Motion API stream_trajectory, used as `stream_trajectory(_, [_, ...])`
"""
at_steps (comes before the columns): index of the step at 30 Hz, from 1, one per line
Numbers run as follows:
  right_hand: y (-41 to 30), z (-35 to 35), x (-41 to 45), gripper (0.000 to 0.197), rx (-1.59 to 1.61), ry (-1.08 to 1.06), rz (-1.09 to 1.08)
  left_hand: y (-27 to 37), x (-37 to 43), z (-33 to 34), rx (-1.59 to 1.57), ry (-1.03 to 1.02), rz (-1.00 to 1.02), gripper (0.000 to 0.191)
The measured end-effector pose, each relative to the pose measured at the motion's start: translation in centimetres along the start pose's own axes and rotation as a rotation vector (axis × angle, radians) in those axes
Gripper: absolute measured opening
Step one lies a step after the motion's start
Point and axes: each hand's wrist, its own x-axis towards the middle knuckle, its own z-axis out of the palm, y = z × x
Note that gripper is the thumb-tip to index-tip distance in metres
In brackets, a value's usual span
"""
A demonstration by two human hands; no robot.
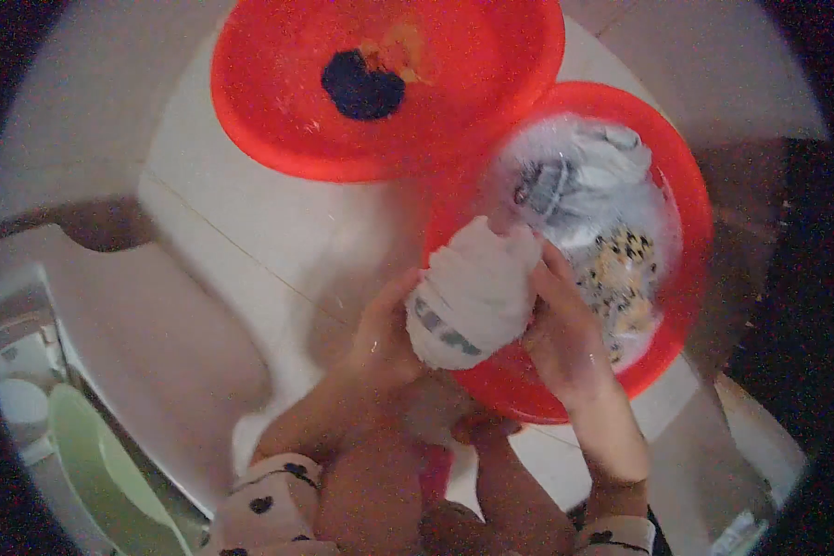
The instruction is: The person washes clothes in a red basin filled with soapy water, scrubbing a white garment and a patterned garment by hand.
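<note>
A bunched white cloth (476,292) with a grey patterned band is held between my two hands, over the near left rim of a red plastic basin (695,208). My left hand (389,333) grips its left side; my right hand (563,320) grips its right side, with the fingers partly hidden behind it. Inside that basin, in sudsy water, lie white and grey fabric (608,156) and a yellowish cloth with black spots (622,278).
A second red basin (271,149) at the top holds a dark wet cloth (363,87). Both basins stand on a pale tiled floor (250,229). A pale curved fixture (160,306) and a light green basin (104,465) are at the left. My knees are close below my hands.
</note>
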Motion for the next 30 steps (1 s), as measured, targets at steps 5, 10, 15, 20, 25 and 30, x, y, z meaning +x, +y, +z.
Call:
stream_trajectory(5, [-1.5,4.2,1.6,0.054,-0.040,-0.188,-0.083,3.3,0.9,-2.4,-1.071,0.036,-0.158,0.057])
stream_trajectory(10, [-0.5,3.8,2.0,0.049,-0.033,-0.316,-0.100,4.0,2.1,-1.4,-1.154,0.042,-0.099,0.061])
stream_trajectory(15, [-0.1,-0.9,1.3,0.046,-0.071,-0.164,-0.041,0.9,2.8,0.2,-1.213,-0.153,-0.168,0.056])
stream_trajectory(20, [1.8,-7.1,-0.3,0.044,-0.230,-0.010,-0.092,-2.2,3.8,2.8,-0.904,-0.152,-0.245,0.046])
stream_trajectory(25, [6.4,-17.7,-1.2,0.036,-0.632,0.224,-0.210,-7.1,6.6,5.8,-0.124,-0.032,-0.301,0.037])
stream_trajectory(30, [9.9,-24.4,3.6,0.042,-0.555,0.375,-0.310,-9.8,10.8,8.1,0.507,-0.213,-0.026,0.034])
